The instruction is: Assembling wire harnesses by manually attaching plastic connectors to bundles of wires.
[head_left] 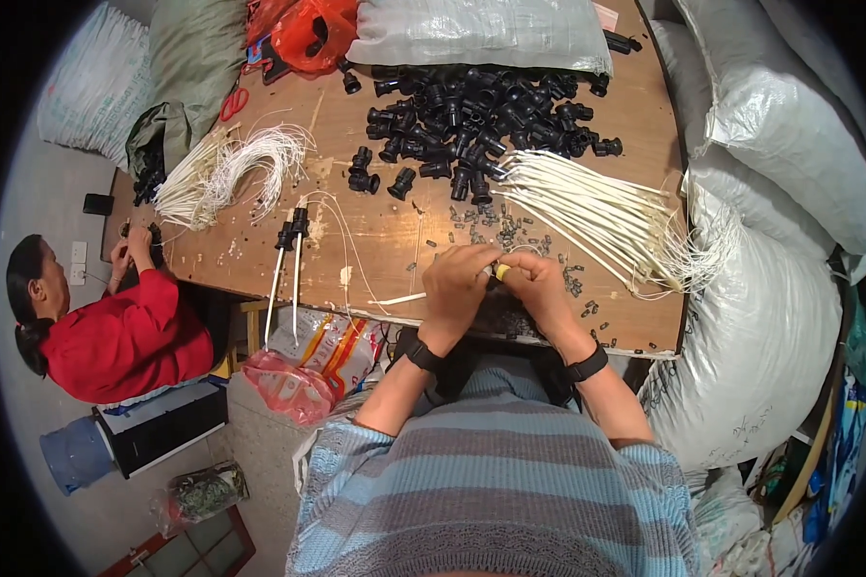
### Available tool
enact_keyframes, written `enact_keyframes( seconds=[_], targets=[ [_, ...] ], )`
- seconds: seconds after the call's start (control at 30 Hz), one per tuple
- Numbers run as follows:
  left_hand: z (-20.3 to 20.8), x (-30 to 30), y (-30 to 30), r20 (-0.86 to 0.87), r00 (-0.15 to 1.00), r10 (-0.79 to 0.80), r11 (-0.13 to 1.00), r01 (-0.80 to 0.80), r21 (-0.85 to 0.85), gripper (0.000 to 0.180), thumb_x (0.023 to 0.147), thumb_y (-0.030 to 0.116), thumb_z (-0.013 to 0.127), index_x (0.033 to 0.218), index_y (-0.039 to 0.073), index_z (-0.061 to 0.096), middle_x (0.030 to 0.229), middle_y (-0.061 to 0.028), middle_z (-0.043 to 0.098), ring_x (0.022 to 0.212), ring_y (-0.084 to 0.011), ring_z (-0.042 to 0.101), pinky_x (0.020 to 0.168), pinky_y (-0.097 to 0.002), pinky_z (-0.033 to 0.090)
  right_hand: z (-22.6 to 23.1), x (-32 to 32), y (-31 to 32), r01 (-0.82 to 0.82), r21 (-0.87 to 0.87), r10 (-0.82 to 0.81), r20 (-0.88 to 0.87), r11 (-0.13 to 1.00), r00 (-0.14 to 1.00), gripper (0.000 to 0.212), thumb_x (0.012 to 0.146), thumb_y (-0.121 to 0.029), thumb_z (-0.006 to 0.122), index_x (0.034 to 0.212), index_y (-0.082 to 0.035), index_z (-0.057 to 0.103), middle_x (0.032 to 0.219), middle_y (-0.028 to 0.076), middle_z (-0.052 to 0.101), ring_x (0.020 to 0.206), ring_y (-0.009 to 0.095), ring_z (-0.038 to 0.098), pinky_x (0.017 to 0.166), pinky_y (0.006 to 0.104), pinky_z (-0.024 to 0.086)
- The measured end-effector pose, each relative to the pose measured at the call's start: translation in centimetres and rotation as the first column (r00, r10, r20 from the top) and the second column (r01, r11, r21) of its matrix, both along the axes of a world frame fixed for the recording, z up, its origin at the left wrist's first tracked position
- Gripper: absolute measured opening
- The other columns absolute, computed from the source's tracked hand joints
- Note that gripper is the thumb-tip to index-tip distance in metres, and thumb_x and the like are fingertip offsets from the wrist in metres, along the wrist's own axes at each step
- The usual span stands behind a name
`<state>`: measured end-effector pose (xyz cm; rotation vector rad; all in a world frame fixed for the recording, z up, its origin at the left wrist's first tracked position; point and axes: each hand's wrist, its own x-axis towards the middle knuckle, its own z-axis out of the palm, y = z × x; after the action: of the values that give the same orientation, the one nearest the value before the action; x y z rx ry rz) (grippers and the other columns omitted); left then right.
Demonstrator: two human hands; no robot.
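My left hand [459, 284] is closed at the table's front edge, fingers pinched. From its left side sticks out the end of a white sleeved wire [399, 300]. My right hand [543, 288] is closed too, its fingertips meeting the left ones. A small yellow band [501, 272] shows between the fingertips; whether it is tape on a finger or a part is unclear. What the right fingers pinch is mostly hidden. Small dark grey clips [500, 231] lie scattered just beyond both hands. Two black lamp sockets [293, 229] with white sleeved wires lie left of my hands.
A heap of black sockets [471, 111] covers the table's far middle. Bundles of white sleeved wires [597, 212] lie right and left [202, 183]. Full white sacks [770, 317] crowd the right side. A person in red [130, 332] works at the left end; red scissors [234, 104] lie beyond.
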<state>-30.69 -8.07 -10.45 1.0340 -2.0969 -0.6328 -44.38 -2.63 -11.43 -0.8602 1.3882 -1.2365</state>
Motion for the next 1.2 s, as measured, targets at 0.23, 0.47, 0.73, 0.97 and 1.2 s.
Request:
enact_keyframes(
  seconds=[0.23,0.47,0.73,0.97,1.2],
  targets=[
    [-0.3,0.1,-0.3,-0.101,0.993,0.059,0.965,-0.031,0.259,0.028,0.069,0.001,0.064,0.096,0.007,0.070,0.090,-0.0093,0.068,0.083,-0.0255,0.064,0.072,-0.0327,0.050,0.5,0.3,0.4,0.054,0.014,-0.054,-0.049,0.998,0.997,0.008,0.085,-0.005,0.063,0.090,0.000,0.066,0.065,-0.005,0.059,0.057,0.000,0.048,0.050,0.0185,0.037],
    [-0.7,0.7,-0.5,-0.202,0.979,0.037,0.916,0.048,0.399,0.022,0.069,-0.004,0.064,0.089,0.003,0.069,0.079,-0.0095,0.065,0.070,-0.0212,0.062,0.062,-0.0260,0.048,-0.4,0.5,0.4,0.010,-0.170,-0.097,-0.511,0.985,0.854,0.010,0.079,-0.007,0.068,0.089,-0.006,0.067,0.057,0.008,0.058,0.047,0.014,0.054,0.046,0.0270,0.040],
    [0.1,0.9,-1.1,-0.121,0.992,0.045,0.998,-0.041,0.037,0.020,0.065,-0.006,0.060,0.082,0.003,0.065,0.080,-0.0096,0.064,0.072,-0.0248,0.062,0.063,-0.0294,0.048,1.0,-0.1,0.9,-0.060,-0.135,-0.072,-0.794,0.989,0.603,0.016,0.076,-0.008,0.070,0.091,-0.011,0.068,0.058,0.010,0.059,0.048,0.016,0.055,0.048,0.0258,0.043],
    [2.0,2.1,-1.7,0.107,0.937,-0.333,0.924,0.302,0.233,0.035,0.065,-0.001,0.064,0.099,0.007,0.066,0.086,-0.0120,0.066,0.086,-0.0295,0.064,0.071,-0.0331,0.050,2.6,-2.2,0.6,-0.105,0.156,0.081,0.153,0.982,0.985,0.032,0.077,-0.001,0.064,0.106,-0.015,0.069,0.079,0.015,0.066,0.054,0.020,0.057,0.052,0.0257,0.045],
    [1.1,2.2,-1.2,0.014,0.969,-0.248,0.905,0.226,0.359,0.031,0.067,0.002,0.063,0.098,0.006,0.065,0.085,-0.0141,0.065,0.080,-0.0315,0.064,0.070,-0.0354,0.051,3.8,-1.4,1.9,-0.392,-0.203,0.032,-0.856,0.897,0.516,0.030,0.075,-0.002,0.067,0.104,-0.010,0.069,0.074,0.014,0.064,0.061,0.025,0.063,0.054,0.0328,0.048]
  ],
)
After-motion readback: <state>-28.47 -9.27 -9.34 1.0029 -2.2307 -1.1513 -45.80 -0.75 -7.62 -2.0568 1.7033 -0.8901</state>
